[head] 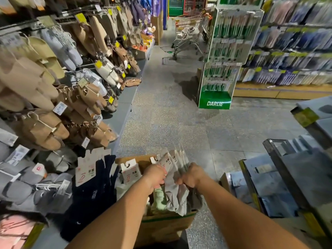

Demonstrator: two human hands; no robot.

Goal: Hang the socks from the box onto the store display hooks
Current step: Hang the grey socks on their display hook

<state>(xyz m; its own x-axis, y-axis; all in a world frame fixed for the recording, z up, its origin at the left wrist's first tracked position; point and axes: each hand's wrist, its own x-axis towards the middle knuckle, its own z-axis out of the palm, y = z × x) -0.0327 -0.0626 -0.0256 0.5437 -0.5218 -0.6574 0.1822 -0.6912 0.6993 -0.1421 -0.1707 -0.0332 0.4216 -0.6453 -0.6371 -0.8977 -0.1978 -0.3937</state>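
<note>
A cardboard box [165, 225] sits low in front of me, filled with carded sock packs. Over it, my left hand [155, 176] and my right hand [191, 175] both grip a fanned bundle of grey socks [175, 191] with white header cards. A single white-carded pack [130, 174] stands in the box to the left of my hands, and pale green socks [159, 198] lie below them. Dark navy socks [93, 187] with a white card hang on the display hooks at the lower left.
Slippers on hooks [53, 83] fill the rack along the left. A green Darlie stand [218, 81] rises in the aisle ahead right, with a shopping cart [188, 33] beyond it. A metal cart frame [287, 177] stands close on my right.
</note>
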